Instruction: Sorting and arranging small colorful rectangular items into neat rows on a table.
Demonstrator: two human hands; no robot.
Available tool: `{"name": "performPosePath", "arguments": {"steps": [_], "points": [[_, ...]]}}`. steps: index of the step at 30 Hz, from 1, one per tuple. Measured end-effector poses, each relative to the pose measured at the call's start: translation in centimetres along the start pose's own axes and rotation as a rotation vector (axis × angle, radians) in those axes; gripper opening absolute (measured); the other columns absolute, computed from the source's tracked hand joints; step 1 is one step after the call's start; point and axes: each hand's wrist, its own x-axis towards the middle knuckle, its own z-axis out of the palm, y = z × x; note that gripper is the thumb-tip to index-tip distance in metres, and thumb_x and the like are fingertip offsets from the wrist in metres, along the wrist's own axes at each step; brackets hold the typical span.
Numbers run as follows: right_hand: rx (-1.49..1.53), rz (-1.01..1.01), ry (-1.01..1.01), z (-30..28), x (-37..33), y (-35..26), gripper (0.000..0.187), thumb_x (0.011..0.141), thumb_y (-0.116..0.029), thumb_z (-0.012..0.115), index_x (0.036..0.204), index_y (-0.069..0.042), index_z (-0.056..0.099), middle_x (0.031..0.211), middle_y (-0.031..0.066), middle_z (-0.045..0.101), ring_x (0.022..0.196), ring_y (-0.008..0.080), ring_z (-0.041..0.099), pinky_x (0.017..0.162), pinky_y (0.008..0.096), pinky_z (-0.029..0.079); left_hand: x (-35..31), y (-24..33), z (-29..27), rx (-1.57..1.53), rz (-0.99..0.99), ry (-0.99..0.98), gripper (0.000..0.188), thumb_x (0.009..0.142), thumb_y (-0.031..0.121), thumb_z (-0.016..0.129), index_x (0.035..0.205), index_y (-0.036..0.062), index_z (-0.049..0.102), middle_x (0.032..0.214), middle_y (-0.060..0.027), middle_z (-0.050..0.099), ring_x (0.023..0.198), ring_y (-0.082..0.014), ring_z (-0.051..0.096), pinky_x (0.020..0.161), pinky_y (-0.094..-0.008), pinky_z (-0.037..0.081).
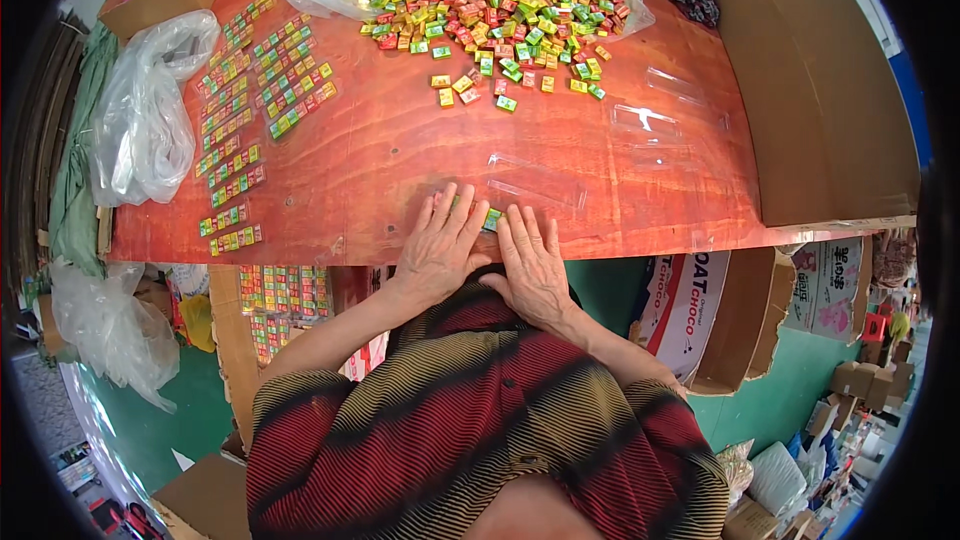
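Observation:
My left hand [438, 248] lies with outstretched fingers at the table's near edge. Beside it my right hand [530, 265] is also stretched flat, fingertips pointing away from me. Both sets of fingers rest over a short row of small green, yellow and red packs [491, 219]. A green pack shows between the hands; my fingers cover most of the row, and I cannot tell what holds it. Just beyond my fingertips lies a clear plastic tray [535, 186], long and shallow.
A heap of small coloured packs [490, 0] spreads across the far table, with clear bags beside it. Filled rows of packs [232, 178] stand at left. More clear trays [645, 122] lie at right, near a tall cardboard box [810, 90]. Below the table, an open carton [228, 340] holds packed rows.

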Motion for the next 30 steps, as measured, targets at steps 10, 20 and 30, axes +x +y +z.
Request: {"name": "performPosePath", "arguments": {"steps": [10,20,30], "points": [[-0.050,-0.139,-0.087,-0.7,0.8,1.1,0.078,0.072,-0.042,0.061,0.128,0.005,0.033,0.138,0.0194,0.028,0.130,0.0324,0.022,0.103,0.0529,0.016,0.0,-0.6,-0.4,-0.017,0.036,-0.051,0.077,0.071,0.046,0.060,0.128,0.0009,0.036,0.134,-0.0258,0.027,0.125,-0.0403,0.025,0.103,-0.0504,0.019],[0.199,-0.139,0.241,-2.4,7.3,3.0,0.036,0.077,-0.016,0.062,0.110,-0.004,0.054,0.109,0.0151,0.055,0.096,0.0308,0.054,0.080,0.0417,0.043,-1.7,-2.7,-2.3,0.063,-0.193,0.107,0.050,0.079,0.030,0.056,0.119,0.0026,0.047,0.126,-0.0230,0.038,0.118,-0.0385,0.035,0.098,-0.0487,0.026],[0.085,-0.054,0.317,0.3,18.3,6.4,0.020,0.079,-0.011,0.057,0.098,-0.006,0.057,0.095,0.0128,0.056,0.085,0.0318,0.055,0.070,0.0385,0.048,11.3,-8.6,0.3,-0.143,-0.263,0.320,0.026,0.076,0.009,0.059,0.100,0.0038,0.052,0.095,-0.0158,0.049,0.086,-0.0351,0.052,0.070,-0.0435,0.044]]}}
